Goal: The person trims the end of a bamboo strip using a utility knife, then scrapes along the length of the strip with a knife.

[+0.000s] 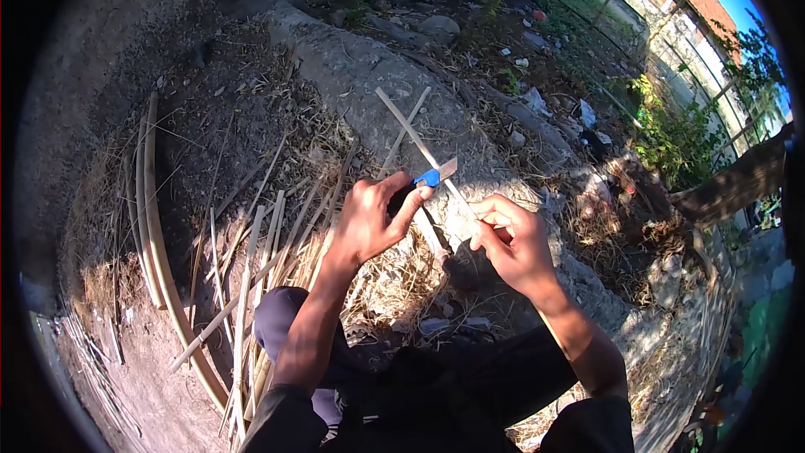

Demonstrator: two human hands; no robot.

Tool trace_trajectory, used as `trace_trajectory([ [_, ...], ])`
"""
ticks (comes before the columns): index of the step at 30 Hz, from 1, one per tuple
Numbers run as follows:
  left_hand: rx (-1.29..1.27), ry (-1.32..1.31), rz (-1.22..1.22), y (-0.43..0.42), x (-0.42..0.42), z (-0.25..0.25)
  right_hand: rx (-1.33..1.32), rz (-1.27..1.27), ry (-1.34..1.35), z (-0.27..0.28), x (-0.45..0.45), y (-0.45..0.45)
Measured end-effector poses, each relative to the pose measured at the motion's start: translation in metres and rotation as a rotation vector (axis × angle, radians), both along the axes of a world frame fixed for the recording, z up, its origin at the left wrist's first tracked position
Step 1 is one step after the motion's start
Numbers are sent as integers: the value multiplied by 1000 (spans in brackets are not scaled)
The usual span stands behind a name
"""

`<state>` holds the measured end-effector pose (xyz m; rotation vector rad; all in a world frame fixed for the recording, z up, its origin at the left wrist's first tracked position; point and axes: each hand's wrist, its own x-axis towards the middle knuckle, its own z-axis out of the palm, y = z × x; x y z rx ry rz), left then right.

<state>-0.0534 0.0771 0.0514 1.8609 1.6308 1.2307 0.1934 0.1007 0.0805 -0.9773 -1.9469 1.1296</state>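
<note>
My left hand (369, 218) is closed on a knife with a blue part (429, 177) beside its short, wide blade (448, 168). The blade lies against a thin, pale bamboo strip (407, 126), roughly crosswise to it. Most of the knife's handle is hidden in the fingers. To the right, my right hand (513, 243) pinches the near end of that strip, whose far end points up and left over the stone. Another strip (409, 127) lies behind, crossing it in view.
Several bamboo strips (247, 302) are heaped left of my knee, with long curved pieces (155, 226) further left. Ahead runs a rough stone or concrete ledge (352, 63). Dry shavings (398, 285) lie between my legs. Litter (537, 102), a trunk (738, 184) and a fence are at right.
</note>
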Motion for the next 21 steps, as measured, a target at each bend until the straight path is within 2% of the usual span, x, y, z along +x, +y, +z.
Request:
trace_trajectory([
  [2, 20, 0, 11, 1, 3, -4, -77, 35, 3, 2, 2, 3],
  [5, -18, 35, 163, 7, -14, -2, -79, 42, 7, 3, -3, -3],
  [6, 47, -17, 142, 11, -19, -3, -87, 43, 12, 3, -3, -5],
  [8, 9, -26, 125, 8, -21, -5, -97, 47, -9, 3, -3, -5],
  [12, 15, -39, -57, 0, 0, -9, -120, 39, 40, -1, -1, 1],
  [15, -19, 8, -74, 1, 3, -9, -113, 17, 13, -4, 0, 5],
  [17, 45, 24, 62, 8, -2, -15, -100, 2, -19, -4, 0, 3],
  [21, 12, -47, 233, 18, -29, -14, -43, -2, -15, -6, -3, -10],
])
